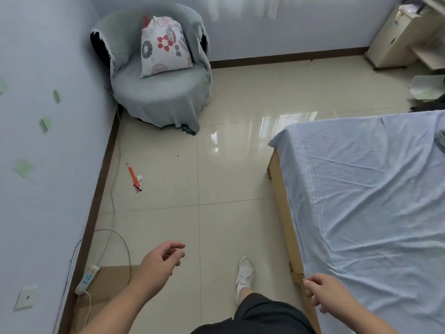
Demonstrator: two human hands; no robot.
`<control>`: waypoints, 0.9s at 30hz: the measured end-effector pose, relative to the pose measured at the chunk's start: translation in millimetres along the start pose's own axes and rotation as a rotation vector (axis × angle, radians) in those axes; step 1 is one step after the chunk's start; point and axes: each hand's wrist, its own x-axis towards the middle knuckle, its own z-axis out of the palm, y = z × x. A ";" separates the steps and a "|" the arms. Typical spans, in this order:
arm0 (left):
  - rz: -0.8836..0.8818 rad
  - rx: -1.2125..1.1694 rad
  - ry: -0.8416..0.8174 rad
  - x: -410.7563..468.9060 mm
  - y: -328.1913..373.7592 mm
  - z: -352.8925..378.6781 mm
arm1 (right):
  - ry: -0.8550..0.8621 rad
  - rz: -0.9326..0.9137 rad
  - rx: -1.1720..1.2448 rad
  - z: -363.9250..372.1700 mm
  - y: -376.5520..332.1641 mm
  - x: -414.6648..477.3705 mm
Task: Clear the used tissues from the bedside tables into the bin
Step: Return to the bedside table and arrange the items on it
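Head view: left grip (163,261) well left of bed (361,189), right grip (323,295) at its edge, both loosely curled, empty. Likely mid-walk to a table; none visible.

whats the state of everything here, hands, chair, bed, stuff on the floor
left hand: empty, fingers loosely curled, over the floor
right hand: empty, fingers loosely curled, by the bed's edge
armchair: draped in a grey cover
cushion: upright, leaning on the armchair's back
bed sheet: spread out, wrinkled
red stick: lying flat on the floor
white wad: crumpled, beside the red stick
power strip: lying by the wall
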 end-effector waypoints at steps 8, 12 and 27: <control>-0.131 -0.043 0.079 90.9 45.5 -29.9 | -0.038 -0.192 -0.079 -71.4 -191.3 85.9; -0.177 -0.064 0.090 149.2 66.0 -46.5 | 0.000 -0.275 -0.075 -95.5 -275.6 129.2; -0.009 0.011 -0.123 447.0 303.9 -117.7 | 0.097 -0.031 0.106 -134.9 -409.4 235.6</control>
